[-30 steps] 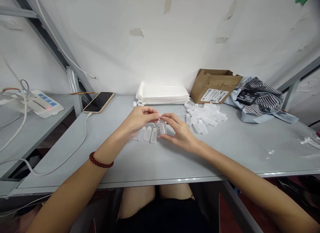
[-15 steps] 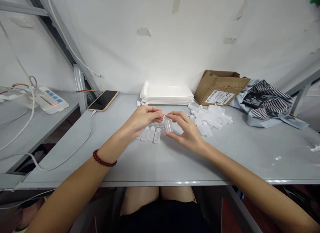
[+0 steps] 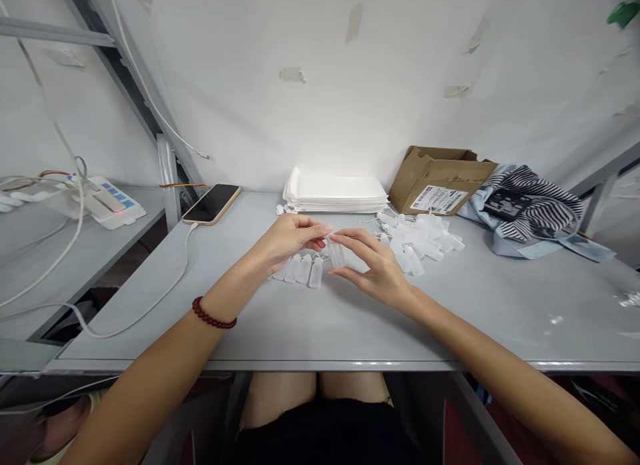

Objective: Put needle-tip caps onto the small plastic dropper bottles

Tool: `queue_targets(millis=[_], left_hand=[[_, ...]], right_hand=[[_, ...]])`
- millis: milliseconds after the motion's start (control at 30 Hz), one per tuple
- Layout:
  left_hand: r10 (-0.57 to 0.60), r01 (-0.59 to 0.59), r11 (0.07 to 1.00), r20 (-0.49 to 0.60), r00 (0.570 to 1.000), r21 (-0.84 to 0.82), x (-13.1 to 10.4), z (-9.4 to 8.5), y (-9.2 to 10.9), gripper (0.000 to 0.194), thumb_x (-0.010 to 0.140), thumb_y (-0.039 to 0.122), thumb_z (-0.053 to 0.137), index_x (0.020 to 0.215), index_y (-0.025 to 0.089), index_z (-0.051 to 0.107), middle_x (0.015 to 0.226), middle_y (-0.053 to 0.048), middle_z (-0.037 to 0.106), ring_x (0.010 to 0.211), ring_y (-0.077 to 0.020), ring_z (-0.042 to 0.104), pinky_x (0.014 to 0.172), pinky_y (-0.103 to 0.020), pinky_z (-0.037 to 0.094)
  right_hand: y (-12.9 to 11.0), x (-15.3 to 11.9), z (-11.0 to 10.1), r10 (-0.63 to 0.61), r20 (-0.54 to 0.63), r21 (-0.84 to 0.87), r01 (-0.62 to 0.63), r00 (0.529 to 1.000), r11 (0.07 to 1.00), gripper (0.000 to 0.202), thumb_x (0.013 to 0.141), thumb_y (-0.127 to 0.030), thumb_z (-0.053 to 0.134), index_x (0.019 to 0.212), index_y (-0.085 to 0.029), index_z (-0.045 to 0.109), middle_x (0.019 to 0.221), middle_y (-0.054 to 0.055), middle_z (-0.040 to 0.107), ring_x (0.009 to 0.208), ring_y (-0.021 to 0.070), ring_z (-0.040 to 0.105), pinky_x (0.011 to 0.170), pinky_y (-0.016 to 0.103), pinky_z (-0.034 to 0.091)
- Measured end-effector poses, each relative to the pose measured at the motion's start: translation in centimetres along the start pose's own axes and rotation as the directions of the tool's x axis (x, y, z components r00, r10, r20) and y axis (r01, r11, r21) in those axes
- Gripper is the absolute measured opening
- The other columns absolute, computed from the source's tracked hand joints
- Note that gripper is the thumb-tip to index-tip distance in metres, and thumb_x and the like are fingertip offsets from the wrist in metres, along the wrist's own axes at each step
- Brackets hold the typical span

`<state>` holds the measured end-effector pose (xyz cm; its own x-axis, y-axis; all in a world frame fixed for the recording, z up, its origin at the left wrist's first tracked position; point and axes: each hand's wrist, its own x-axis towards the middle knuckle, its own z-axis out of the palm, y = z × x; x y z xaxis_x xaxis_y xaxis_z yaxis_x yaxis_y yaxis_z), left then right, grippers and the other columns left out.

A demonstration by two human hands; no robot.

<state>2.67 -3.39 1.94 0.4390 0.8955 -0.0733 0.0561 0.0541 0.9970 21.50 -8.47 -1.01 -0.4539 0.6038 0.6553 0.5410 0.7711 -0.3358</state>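
Over the middle of the grey table, a small translucent plastic piece (image 3: 337, 254) is between my two hands. My left hand (image 3: 293, 240) pinches its top end with thumb and fingers. My right hand (image 3: 373, 262) holds it from the right, fingertips at the top and thumb near its lower end. Just below my left hand lies a short row of similar translucent pieces (image 3: 315, 272) with thin white strings. To the right of my right hand is a loose pile of such pieces (image 3: 425, 237).
Behind the hands lies a stack of white envelopes (image 3: 337, 192). An open cardboard box (image 3: 443, 182) and a striped cloth bundle (image 3: 530, 208) are at the back right. A phone (image 3: 213, 204) with a white cable (image 3: 175, 278) is at the left.
The camera view has shifted slightly. The plastic piece is tilted a little more between my hands; both hands keep nearly the same pose.
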Motion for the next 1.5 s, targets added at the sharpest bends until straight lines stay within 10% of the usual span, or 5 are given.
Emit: queue_targets(millis=[333, 867, 1300, 1500], left_hand=[[-0.007, 0.010, 0.984, -0.021, 1.000, 0.180, -0.3, -0.1, 0.3, 0.033, 0.067, 0.044, 0.074, 0.058, 0.015, 0.061, 0.052, -0.001, 0.056, 0.045, -0.0111, 0.053, 0.043, -0.024, 0.041], [0.107, -0.103, 0.991, -0.051, 0.993, 0.084, -0.1, -0.1, 0.0, 0.031, 0.069, 0.043, 0.073, 0.076, 0.013, 0.066, 0.066, -0.003, 0.064, 0.061, -0.0142, 0.063, 0.062, -0.028, 0.051], [0.331, -0.328, 0.939, -0.013, 0.944, 0.108, -0.5, 0.7, 0.3, 0.017, 0.064, 0.026, 0.077, 0.068, 0.016, 0.064, 0.081, -0.002, 0.062, 0.079, -0.0146, 0.059, 0.071, -0.027, 0.048], [0.305, -0.301, 0.944, -0.003, 0.952, 0.137, -0.6, 0.6, 0.6, 0.022, 0.066, 0.027, 0.075, 0.084, 0.016, 0.067, 0.092, -0.005, 0.064, 0.081, -0.0156, 0.060, 0.075, -0.029, 0.049]], right_hand=[[0.5, -0.2, -0.2, -0.043, 0.064, 0.003, 0.043, 0.997, 0.999, 0.039, 0.086, -0.026, 0.059, 0.124, -0.026, 0.054, 0.117, 0.010, 0.062, 0.105, 0.0241, 0.061, 0.087, 0.044, 0.053], [0.4, 0.0, -0.7, 0.261, -0.025, 0.158, -0.254, 0.965, 0.954, 0.031, 0.090, -0.039, 0.047, 0.111, -0.020, 0.060, 0.085, 0.009, 0.066, 0.080, 0.0229, 0.061, 0.074, 0.040, 0.049], [1.0, 1.0, -1.2, 0.505, 0.439, 0.674, -0.644, 0.743, 0.363, 0.042, 0.086, -0.052, 0.047, 0.065, -0.016, 0.052, 0.055, -0.003, 0.049, 0.040, 0.0085, 0.043, 0.050, 0.029, 0.042], [1.0, 0.9, -0.7, 0.536, 0.443, 0.716, -0.644, 0.718, 0.271, 0.041, 0.083, -0.052, 0.053, 0.063, -0.016, 0.049, 0.062, -0.002, 0.049, 0.044, 0.0072, 0.044, 0.053, 0.029, 0.042]])
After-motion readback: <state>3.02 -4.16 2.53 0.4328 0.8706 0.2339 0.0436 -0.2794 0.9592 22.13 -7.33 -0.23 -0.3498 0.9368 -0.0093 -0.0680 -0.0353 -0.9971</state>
